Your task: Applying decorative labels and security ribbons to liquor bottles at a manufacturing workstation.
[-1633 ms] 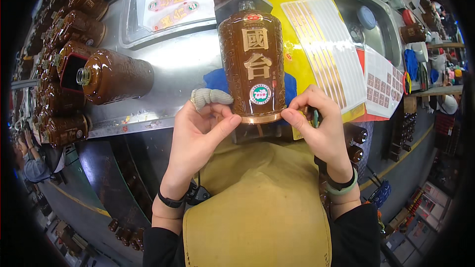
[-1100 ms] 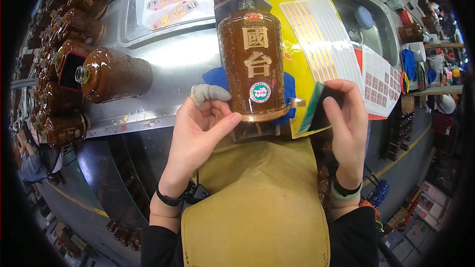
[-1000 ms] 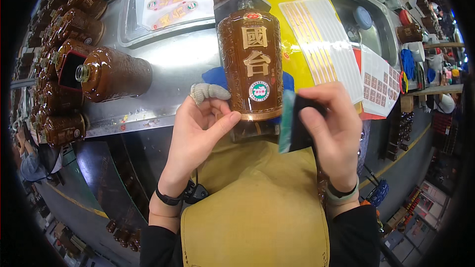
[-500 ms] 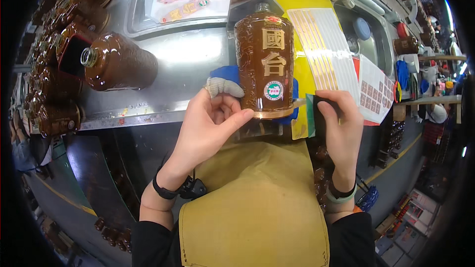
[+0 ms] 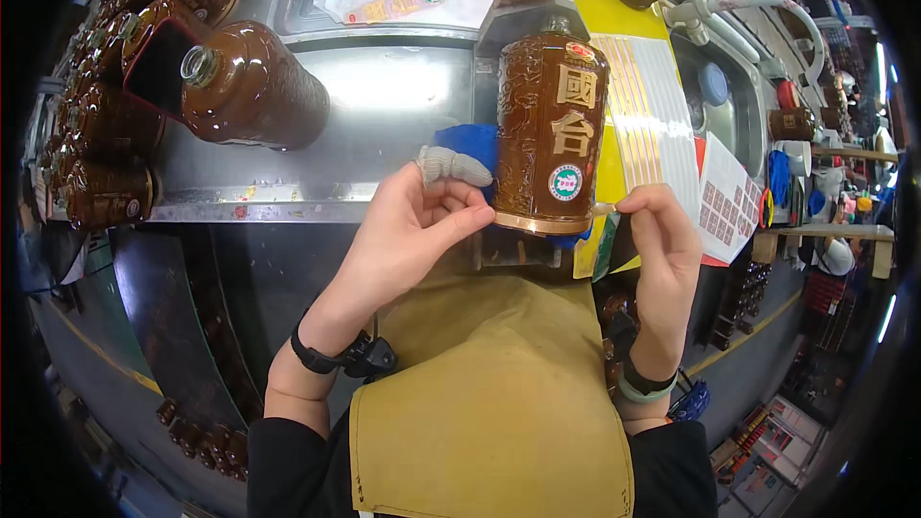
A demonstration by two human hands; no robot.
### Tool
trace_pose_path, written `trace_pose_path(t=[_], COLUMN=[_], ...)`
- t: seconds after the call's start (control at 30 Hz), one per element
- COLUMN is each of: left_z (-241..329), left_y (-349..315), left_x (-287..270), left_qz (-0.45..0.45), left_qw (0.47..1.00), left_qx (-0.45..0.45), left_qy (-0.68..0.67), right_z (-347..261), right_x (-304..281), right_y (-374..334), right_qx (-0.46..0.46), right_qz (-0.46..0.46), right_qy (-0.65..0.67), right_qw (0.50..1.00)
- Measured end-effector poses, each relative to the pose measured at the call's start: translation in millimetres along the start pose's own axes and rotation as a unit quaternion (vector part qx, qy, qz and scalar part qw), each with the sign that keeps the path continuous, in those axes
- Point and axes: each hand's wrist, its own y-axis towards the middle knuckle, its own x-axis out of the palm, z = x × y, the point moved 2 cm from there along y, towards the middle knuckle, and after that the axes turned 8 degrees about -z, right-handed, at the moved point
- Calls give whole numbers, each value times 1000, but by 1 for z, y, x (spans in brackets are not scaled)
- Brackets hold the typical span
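At the near edge of the metal surface [image 5: 379,105], a brown bottle [image 5: 537,139] rests by a blue cloth [image 5: 468,140], its neck pointing away from me and its base between my two hands; whether it lies flat or leans back, I cannot tell. I appear to be partway through wrapping a copper-coloured strip [image 5: 542,226] along that base: most of the visible rim is covered, while the loose end stands off at the right. My left hand [image 5: 408,230], one finger in a grey knit cover [image 5: 455,166], sets its thumb against the base's left corner, fingers curled close; whether it pinches the strip is hidden. My right hand [image 5: 667,254] has thumb and forefinger together on the strip's free end, just beside the bottle's right corner. A green-edged pad [image 5: 604,247] shows below those fingertips, partly hidden, its hold unclear. The next move, I judge, calls for keeping that end taut and level with the rim, then laying it smoothly around the side; slack could leave a crease.
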Motion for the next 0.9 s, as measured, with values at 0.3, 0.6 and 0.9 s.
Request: trace_pose_path(t=[0.3, 0.6, 0.9], left_z=[-1, -13, -26], left_y=[3, 5, 24], left_x=[-1, -5, 8], left_qz=[22, 57, 72], left_qw=[997, 985, 851], left_qx=[-41, 7, 218], left_qy=[64, 163, 473], right_z=[6, 8, -14], right_x=[7, 6, 17], right_y=[-1, -6, -6], right_qx=[46, 56, -16], right_qz=[19, 20, 40], right_qy=[52, 75, -97], right_qw=[997, 995, 994])
